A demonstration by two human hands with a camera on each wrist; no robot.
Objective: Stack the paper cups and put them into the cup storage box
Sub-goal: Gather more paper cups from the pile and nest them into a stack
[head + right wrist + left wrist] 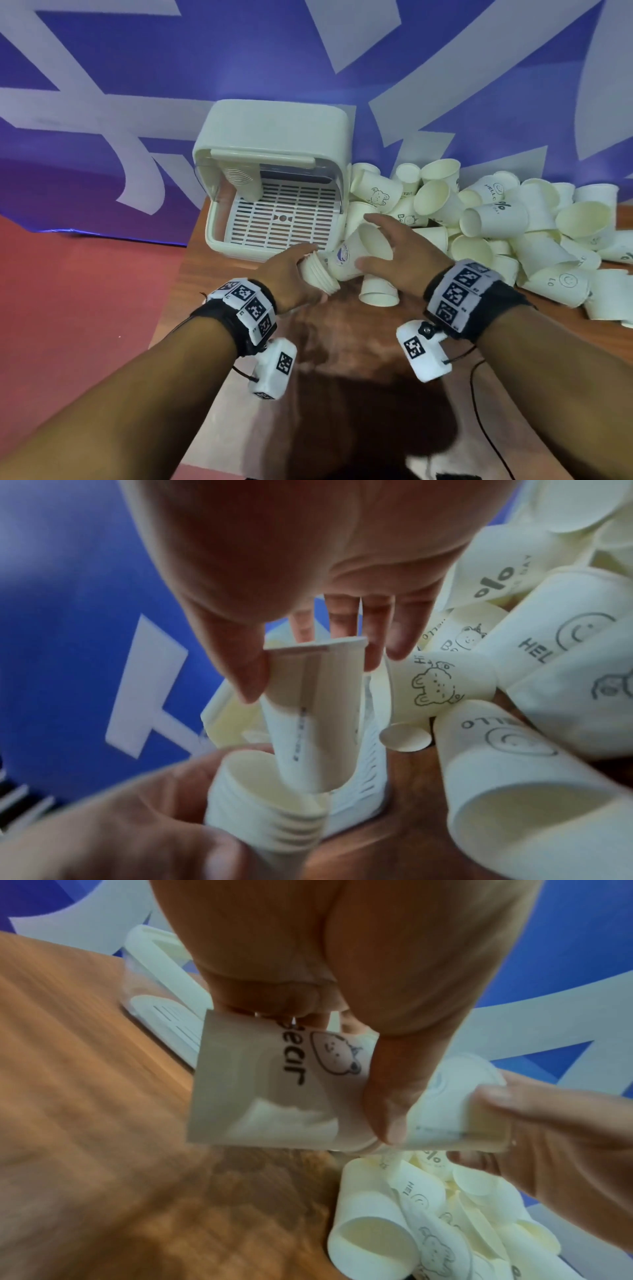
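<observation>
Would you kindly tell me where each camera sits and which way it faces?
Head: above, looking down at the storage box, both forearms showing.
Left wrist: behind the left hand, facing its held cup stack.
Right wrist: behind the right hand, facing its single cup.
Both wrist views share the stack and that cup.

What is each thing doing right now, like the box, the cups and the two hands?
Cup storage box: lid open, one stack of cups inside.
Left hand: grips a nested stack, mouth facing right.
Right hand: holds a single cup, its base entering the stack.
Loose cups: piled on the table, mostly tipped over.
</observation>
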